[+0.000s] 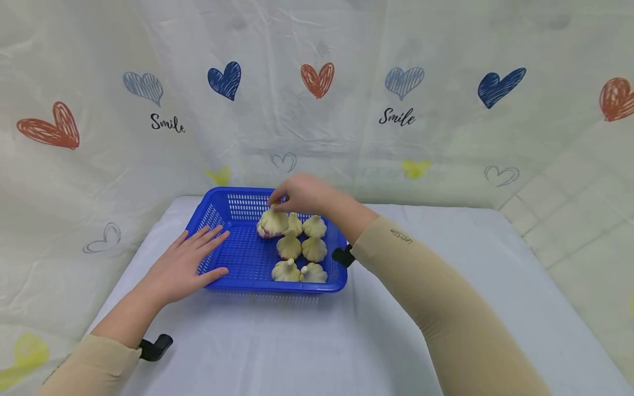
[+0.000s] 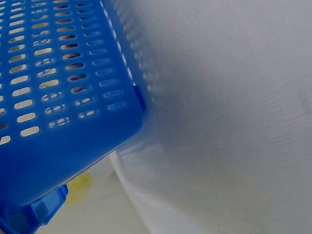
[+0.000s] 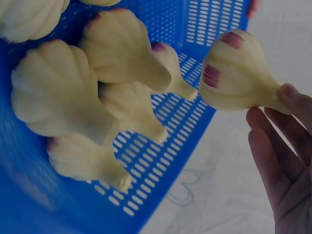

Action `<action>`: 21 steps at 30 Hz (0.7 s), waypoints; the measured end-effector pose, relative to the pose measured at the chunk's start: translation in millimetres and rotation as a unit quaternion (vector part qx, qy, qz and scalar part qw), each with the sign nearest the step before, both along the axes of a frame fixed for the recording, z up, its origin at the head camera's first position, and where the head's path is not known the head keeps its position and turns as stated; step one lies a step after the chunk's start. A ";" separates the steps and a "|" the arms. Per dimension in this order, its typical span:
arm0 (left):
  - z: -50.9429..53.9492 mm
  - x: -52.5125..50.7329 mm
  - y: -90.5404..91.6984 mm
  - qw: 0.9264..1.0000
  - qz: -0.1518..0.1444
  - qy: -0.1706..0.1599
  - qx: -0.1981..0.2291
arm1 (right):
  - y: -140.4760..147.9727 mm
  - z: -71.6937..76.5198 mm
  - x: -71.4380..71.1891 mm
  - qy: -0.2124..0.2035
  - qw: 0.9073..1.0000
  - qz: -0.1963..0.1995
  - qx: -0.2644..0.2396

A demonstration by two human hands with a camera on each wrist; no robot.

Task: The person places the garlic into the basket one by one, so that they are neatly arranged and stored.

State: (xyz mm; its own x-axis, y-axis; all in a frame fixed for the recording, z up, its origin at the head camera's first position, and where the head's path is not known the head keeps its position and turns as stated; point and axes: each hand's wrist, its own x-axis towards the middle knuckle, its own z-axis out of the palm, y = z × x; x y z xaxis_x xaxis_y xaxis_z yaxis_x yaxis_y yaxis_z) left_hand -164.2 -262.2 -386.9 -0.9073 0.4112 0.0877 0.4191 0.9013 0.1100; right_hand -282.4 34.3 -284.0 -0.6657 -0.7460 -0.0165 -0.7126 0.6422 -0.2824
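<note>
A garlic bulb (image 1: 272, 223) with purple streaks hangs stem-up from my right hand (image 1: 307, 193), which pinches its stem over the back of a blue plastic basket (image 1: 238, 258). Close up in the right wrist view, the thumb and fingertips hold the stem of this garlic bulb (image 3: 236, 73). Several other garlic bulbs (image 1: 289, 246) sit in the right part of the basket. With fingers spread and straight, my left hand (image 1: 180, 267) lies at the basket's left side. The left wrist view shows the basket wall (image 2: 58, 131) but no part of that hand.
The basket stands on a table with a white cloth (image 1: 277, 352). Behind it hangs a pale sheet (image 1: 346, 143) printed with hearts and the word Smile. Each wrist carries a black camera mount (image 1: 156, 347).
</note>
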 end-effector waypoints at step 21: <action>3.5 1.6 1.2 1.000 0.003 -0.012 -0.008 | -41.9 -36.1 4.5 -0.013 0.991 0.046 0.121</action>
